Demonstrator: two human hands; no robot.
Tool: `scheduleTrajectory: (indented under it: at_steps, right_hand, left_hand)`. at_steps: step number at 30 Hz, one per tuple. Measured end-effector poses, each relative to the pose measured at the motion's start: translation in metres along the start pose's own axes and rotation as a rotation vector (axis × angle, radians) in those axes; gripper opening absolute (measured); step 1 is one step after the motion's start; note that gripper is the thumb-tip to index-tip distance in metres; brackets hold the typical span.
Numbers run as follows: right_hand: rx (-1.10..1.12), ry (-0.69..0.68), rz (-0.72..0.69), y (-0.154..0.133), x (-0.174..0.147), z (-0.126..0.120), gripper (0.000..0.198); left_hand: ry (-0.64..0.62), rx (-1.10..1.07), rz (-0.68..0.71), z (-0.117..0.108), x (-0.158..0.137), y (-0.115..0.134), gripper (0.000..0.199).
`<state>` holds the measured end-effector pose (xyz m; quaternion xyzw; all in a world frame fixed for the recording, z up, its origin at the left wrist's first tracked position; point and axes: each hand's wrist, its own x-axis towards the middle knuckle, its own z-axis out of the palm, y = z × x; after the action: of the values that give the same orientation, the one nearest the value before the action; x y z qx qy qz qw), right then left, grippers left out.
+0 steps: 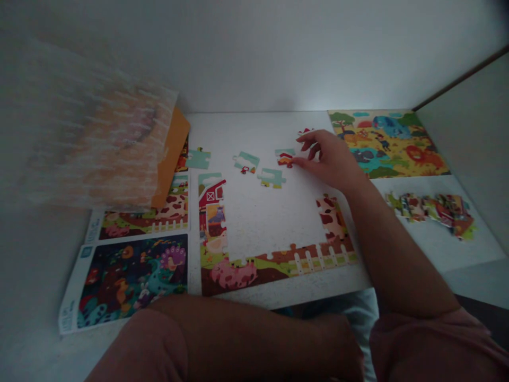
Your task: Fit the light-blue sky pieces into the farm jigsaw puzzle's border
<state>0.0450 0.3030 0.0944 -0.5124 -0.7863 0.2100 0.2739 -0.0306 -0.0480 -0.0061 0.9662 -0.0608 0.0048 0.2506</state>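
Over the far part of the white table, my right hand (328,159) has its thumb and fingers apart. Its thumb touches a puzzle piece (284,157) with a red roof and a pale blue top. Another red piece (305,131) lies by the fingertips, partly hidden. Loose pale blue pieces (246,162) are scattered to the left. Nearer me is a partly joined farm puzzle border (238,273) with a barn, pig, cow and white fence. My left forearm crosses the lower edge, and my left hand (344,339) rests low over my lap, its fingers hidden.
At right lie a finished-looking safari picture (392,143) and a heap of puzzle pieces (433,212). A dark animal picture sheet (135,278) and a farm picture (170,212) lie at left, below an orange box (170,159) with translucent wrap. A wall (258,53) stands behind.
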Motion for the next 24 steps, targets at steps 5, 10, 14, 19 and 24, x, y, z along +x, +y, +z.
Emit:
scheduleTrajectory:
  at_steps: [5,10,14,19,24]
  right_hand:
    - [-0.090,-0.061,-0.144,-0.018,-0.006,-0.004,0.041]
    - [-0.086,-0.246,-0.238,-0.038,-0.014,0.004,0.049]
    - [-0.053,-0.249,-0.213,-0.033,-0.012,0.008,0.036]
    - [-0.061,-0.137,-0.186,-0.013,-0.007,0.009,0.045]
    - [-0.147,0.006,-0.092,0.005,-0.005,0.010,0.071]
  left_hand:
    - [-0.054,-0.176,0.085,0.001,0.001,-0.004,0.049]
    - [-0.024,-0.215,0.079,-0.003,0.001,-0.008,0.049]
    - [-0.086,-0.178,0.086,-0.006,0.003,-0.007,0.044]
    - [-0.146,-0.094,0.080,-0.012,-0.001,-0.005,0.044]
    - [-0.087,-0.136,0.108,-0.010,-0.007,-0.004,0.047]
